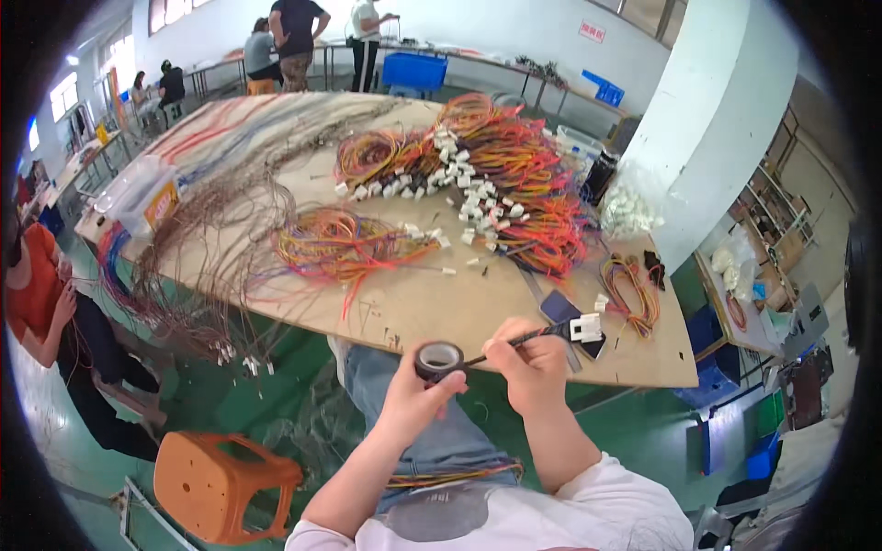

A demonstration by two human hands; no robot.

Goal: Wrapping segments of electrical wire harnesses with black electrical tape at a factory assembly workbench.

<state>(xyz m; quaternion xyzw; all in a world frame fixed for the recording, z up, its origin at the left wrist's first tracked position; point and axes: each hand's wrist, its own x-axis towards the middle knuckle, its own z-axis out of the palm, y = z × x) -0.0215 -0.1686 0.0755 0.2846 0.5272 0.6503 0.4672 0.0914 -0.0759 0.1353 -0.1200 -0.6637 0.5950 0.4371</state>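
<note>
My left hand (409, 397) grips a roll of black tape (424, 368) above my lap, just off the table's near edge. A short dark strip of tape runs from the roll across to my right hand (536, 375). Closed fingers of that hand pinch a black-wrapped wire harness (542, 334). At its far end, a white plastic connector (585, 327) sticks out to the right. My right fingers hide where the tape meets the harness. Yellow and red wires (450, 475) lie across my lap.
Bundled coloured wires with white connectors (528, 174) are heaped on the wooden table (441, 308). A looser wire coil (340, 241) lies nearer. A dark phone-like object (558, 309) sits by my right hand. An orange stool (197, 487) and another person (46, 275) are at left; a white pillar (712, 119) stands right.
</note>
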